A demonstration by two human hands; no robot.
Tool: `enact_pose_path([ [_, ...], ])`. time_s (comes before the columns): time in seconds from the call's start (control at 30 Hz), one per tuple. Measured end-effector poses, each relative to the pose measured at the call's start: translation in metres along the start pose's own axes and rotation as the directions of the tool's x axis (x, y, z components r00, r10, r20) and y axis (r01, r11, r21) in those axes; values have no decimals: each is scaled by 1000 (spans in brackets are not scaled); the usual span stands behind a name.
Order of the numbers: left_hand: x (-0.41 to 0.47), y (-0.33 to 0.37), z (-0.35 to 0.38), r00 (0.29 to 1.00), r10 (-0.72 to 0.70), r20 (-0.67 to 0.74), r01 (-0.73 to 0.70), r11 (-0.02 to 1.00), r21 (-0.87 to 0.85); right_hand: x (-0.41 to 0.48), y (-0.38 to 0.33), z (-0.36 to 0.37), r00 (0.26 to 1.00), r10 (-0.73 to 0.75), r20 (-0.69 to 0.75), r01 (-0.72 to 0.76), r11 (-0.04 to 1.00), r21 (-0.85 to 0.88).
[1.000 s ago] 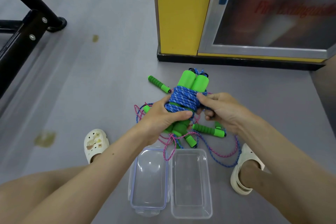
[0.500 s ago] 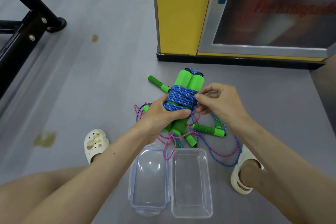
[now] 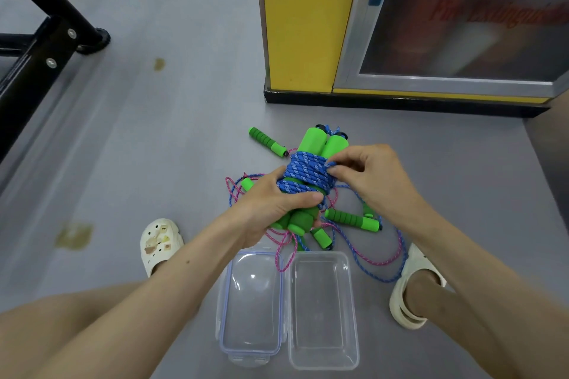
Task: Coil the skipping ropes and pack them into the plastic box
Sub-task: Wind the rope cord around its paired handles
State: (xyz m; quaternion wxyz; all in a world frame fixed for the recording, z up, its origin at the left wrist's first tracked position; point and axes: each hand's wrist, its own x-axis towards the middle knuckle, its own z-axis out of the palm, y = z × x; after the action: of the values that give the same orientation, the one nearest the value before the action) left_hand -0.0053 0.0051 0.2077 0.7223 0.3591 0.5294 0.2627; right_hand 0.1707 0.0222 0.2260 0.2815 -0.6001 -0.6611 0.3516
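Left hand [image 3: 271,206] gripping coiled blue rope [image 3: 304,177], right hand [image 3: 366,175] pinching it

We take the yellow cabinet [image 3: 308,18] as our mark: it stands on a black plinth [image 3: 400,104] at the far side of the grey floor [image 3: 154,148]. Joined to its right is a glazed door [image 3: 462,24] in a silver frame, with blurred red lettering behind the glass. Well to the cabinet's left is a bolted black metal frame [image 3: 40,52]. Between the two lies a small brownish stain [image 3: 159,64], and a larger stain [image 3: 74,235] lies further left and nearer us. The light is soft and even.
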Motion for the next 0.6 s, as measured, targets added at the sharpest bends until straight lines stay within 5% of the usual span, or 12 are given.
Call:
enact_pose_path([
  [0.4, 5, -11, 1, 994, 106, -28, -90, 932, 350, -10, 3, 18, 994, 89, -69, -103, 967, -231],
  [0.6, 4, -15, 1, 987, 143, -78, -98, 903, 419, -13, 7, 20, 997, 18, 81, 4, 967, -253],
])
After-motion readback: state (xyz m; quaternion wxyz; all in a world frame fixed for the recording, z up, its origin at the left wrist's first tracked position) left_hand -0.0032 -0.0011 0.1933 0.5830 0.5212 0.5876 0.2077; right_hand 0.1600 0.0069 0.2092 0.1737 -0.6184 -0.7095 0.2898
